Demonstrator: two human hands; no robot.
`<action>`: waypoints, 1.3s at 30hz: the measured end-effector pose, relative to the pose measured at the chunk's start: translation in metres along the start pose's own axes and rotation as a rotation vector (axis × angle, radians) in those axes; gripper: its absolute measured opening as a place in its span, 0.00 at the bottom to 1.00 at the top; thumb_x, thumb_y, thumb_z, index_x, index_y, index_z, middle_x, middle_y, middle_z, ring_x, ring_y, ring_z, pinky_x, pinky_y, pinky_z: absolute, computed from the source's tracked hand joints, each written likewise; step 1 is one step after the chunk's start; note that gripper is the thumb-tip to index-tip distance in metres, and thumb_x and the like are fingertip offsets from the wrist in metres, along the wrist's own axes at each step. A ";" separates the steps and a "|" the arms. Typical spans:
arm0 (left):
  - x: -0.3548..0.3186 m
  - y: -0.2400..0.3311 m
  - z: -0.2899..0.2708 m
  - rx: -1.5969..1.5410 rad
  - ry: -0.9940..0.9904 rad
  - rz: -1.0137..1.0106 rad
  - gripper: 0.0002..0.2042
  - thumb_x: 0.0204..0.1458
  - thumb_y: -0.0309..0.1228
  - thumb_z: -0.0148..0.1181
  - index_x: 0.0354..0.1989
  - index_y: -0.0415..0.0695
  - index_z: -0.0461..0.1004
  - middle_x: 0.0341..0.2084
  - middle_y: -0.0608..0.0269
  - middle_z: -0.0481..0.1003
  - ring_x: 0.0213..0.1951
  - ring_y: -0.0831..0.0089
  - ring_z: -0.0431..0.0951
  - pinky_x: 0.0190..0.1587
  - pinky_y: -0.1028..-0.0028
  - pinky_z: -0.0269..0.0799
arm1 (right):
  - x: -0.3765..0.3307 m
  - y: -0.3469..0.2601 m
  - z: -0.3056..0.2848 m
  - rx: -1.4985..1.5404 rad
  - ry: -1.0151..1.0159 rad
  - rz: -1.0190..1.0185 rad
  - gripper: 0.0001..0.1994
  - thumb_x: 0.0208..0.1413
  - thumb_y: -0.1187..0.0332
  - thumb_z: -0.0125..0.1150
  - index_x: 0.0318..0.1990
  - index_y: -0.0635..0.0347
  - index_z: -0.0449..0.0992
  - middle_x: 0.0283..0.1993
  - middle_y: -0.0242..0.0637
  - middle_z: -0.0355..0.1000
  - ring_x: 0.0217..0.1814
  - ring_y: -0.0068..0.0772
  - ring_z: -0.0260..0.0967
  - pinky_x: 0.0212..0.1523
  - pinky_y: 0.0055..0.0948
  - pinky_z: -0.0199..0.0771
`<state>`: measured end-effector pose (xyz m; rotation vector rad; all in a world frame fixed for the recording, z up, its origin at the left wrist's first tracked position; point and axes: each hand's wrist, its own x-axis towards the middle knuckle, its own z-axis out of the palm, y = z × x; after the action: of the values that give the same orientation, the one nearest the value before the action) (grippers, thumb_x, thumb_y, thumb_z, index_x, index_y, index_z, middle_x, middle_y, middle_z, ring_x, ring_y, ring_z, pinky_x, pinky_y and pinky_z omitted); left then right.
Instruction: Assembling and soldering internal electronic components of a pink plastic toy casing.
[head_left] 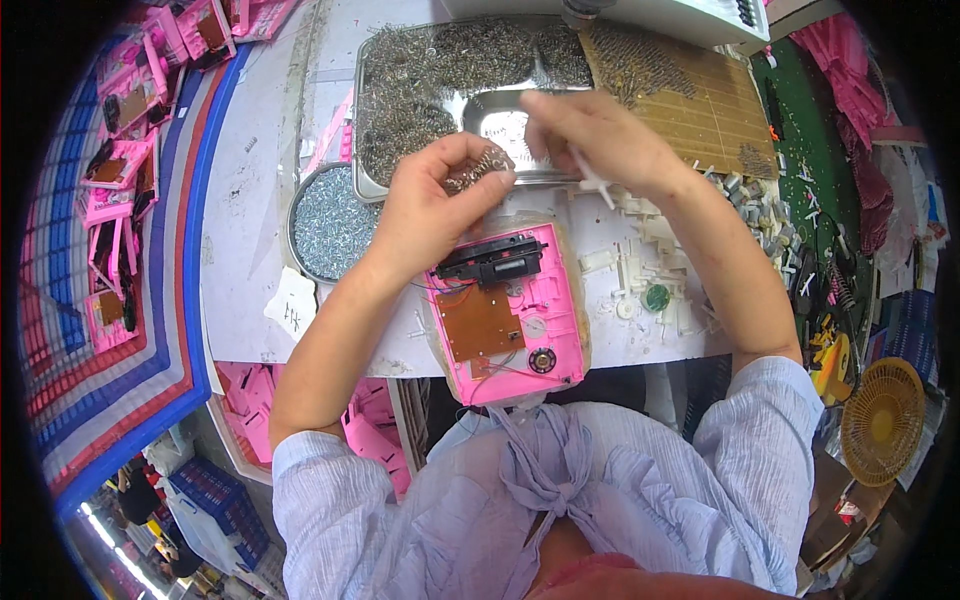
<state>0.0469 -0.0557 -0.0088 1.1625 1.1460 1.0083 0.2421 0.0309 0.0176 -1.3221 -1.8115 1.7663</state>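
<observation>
My left hand (435, 200) is closed on a small clump of metal springs (478, 168), held just above the front rim of a steel tray (358, 120) heaped with springs. My right hand (590, 135) pinches at the same clump from the right and also holds a thin white plastic piece (597, 185). Below both hands lies a pink plastic housing (560, 300), open side up, with a brown circuit board (480, 323), a black part (495, 262), red wires and a small round speaker (542, 360).
A round bowl of screws (330, 220) sits left of the housing. White plastic parts (650, 260) lie scattered at the right, near a wooden slatted board (700, 100). Pink housings (120, 200) are stacked at far left on a striped sheet. A small fan (882, 420) stands at lower right.
</observation>
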 end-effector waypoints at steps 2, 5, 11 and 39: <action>-0.001 0.003 0.003 0.050 -0.026 0.015 0.08 0.56 0.28 0.63 0.38 0.37 0.74 0.25 0.69 0.74 0.19 0.85 0.68 0.22 0.82 0.64 | 0.007 0.011 0.007 0.004 -0.174 -0.072 0.24 0.65 0.50 0.52 0.21 0.58 0.70 0.17 0.24 0.58 0.19 0.17 0.54 0.21 0.23 0.54; -0.005 0.009 -0.002 0.001 -0.118 -0.062 0.09 0.56 0.29 0.64 0.38 0.37 0.74 0.25 0.68 0.74 0.19 0.85 0.68 0.21 0.82 0.63 | 0.004 0.008 0.012 0.166 -0.366 -0.172 0.23 0.66 0.53 0.51 0.20 0.56 0.65 0.18 0.22 0.57 0.20 0.17 0.53 0.22 0.21 0.55; -0.006 0.006 -0.013 -0.426 -0.321 -0.245 0.08 0.58 0.31 0.60 0.39 0.39 0.73 0.25 0.67 0.69 0.22 0.84 0.64 0.17 0.84 0.59 | -0.010 0.010 0.017 0.107 -0.261 -0.333 0.19 0.68 0.55 0.50 0.25 0.57 0.67 0.22 0.22 0.60 0.24 0.15 0.55 0.24 0.20 0.56; 0.007 -0.007 -0.021 -0.750 -0.490 -0.399 0.08 0.62 0.32 0.56 0.37 0.39 0.73 0.18 0.73 0.63 0.17 0.88 0.56 0.16 0.86 0.48 | -0.021 0.012 0.012 -0.192 -0.107 -0.529 0.17 0.68 0.56 0.49 0.32 0.60 0.71 0.24 0.25 0.63 0.27 0.15 0.59 0.29 0.21 0.60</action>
<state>0.0271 -0.0467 -0.0173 0.4963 0.4923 0.6849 0.2487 0.0053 0.0126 -0.7110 -2.1778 1.4230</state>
